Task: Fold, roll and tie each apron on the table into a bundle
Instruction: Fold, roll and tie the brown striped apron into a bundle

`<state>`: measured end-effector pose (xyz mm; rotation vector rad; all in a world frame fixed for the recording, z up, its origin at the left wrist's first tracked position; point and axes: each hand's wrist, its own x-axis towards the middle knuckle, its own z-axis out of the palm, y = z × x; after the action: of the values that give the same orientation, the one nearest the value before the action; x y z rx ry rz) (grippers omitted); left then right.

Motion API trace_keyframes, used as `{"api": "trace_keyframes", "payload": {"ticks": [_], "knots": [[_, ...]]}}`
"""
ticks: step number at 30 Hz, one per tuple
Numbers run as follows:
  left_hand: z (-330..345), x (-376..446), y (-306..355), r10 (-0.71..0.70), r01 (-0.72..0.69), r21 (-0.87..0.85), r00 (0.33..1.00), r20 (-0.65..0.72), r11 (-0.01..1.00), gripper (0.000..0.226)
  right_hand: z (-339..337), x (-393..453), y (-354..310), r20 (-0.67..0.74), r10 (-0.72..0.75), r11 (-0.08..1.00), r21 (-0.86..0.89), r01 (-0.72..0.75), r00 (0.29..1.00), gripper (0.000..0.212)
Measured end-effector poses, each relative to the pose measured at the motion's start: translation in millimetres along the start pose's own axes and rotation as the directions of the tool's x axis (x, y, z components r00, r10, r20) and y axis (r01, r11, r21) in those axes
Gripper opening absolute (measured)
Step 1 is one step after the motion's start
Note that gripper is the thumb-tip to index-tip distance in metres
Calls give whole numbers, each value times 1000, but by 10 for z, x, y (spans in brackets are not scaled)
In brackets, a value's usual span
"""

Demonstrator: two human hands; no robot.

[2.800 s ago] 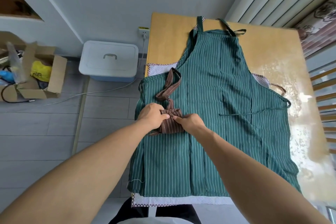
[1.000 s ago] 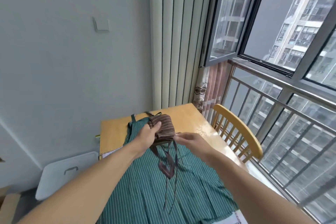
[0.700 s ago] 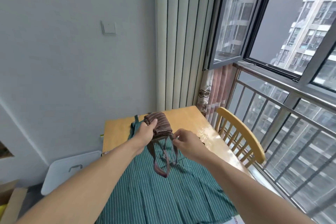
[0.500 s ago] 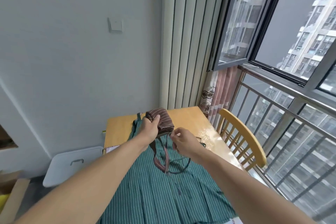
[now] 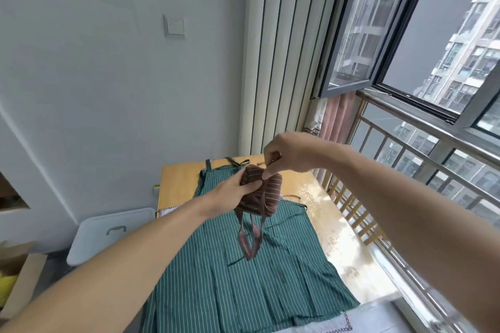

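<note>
A rolled brown striped apron bundle (image 5: 266,194) hangs in the air above the table, gripped by my left hand (image 5: 232,193) from the left side. My right hand (image 5: 286,153) is raised above the bundle and pinches a thin strap that runs over its top. Two loops of brown strap (image 5: 250,238) dangle below the bundle. A green striped apron (image 5: 243,286) lies spread flat on the wooden table (image 5: 178,184), with a white apron's edge (image 5: 338,326) showing beneath it at the near end.
A wooden chair (image 5: 351,211) stands at the table's right side by the railing and open window. A white lidded bin (image 5: 108,232) sits on the floor to the left, with a cardboard box (image 5: 19,281) nearer the left edge.
The bundle was lifted off the green apron into the air. My right hand has risen from beside the bundle to above it, pulling the strap over the top. The camera tilted up.
</note>
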<state>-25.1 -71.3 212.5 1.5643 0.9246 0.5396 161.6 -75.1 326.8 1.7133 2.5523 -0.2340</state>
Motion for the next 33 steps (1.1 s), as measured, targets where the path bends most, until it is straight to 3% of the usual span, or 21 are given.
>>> {"api": "trace_keyframes", "payload": {"ticks": [3, 5, 9, 13, 16, 18, 20, 26, 30, 33], "knots": [[-65, -56, 114, 71, -68, -55, 995, 67, 996, 31, -3, 42, 129, -57, 1, 971, 237, 12, 998, 22], [-128, -84, 167, 105, -94, -132, 991, 84, 987, 35, 40, 51, 189, -85, 21, 896, 443, 18, 996, 15], [-245, -102, 201, 158, -147, -101, 982, 107, 984, 41, 325, 51, 250, -99, 86, 603, 797, 28, 991, 17], [-284, -89, 217, 181, -173, -164, 983, 34, 971, 53, 621, 77, 191, -54, 170, 247, 969, 10, 984, 22], [-258, -70, 206, 200, -186, -221, 979, 44, 957, 57, 765, 98, 176, 17, 182, 32, 999, -24, 983, 45], [-242, -45, 190, 192, -166, -261, 978, 78, 951, 52, 824, 82, 162, 91, 125, -40, 995, -87, 988, 64], [-225, -21, 161, 171, -131, -305, 980, 106, 943, 50, 869, 58, 150, 137, 106, -84, 988, -128, 985, 69], [-157, 35, 82, 105, -26, -447, 983, 153, 894, 48, 995, 21, 160, 163, 80, -191, 971, -146, 983, 57], [-110, 29, 94, 87, 27, -486, 974, 209, 873, 54, 1112, -13, 235, 233, 26, -415, 887, -202, 972, 47], [-63, 13, 93, 96, 28, -495, 970, 224, 869, 59, 1227, 3, 300, 246, 11, -466, 859, -212, 969, 46]]}}
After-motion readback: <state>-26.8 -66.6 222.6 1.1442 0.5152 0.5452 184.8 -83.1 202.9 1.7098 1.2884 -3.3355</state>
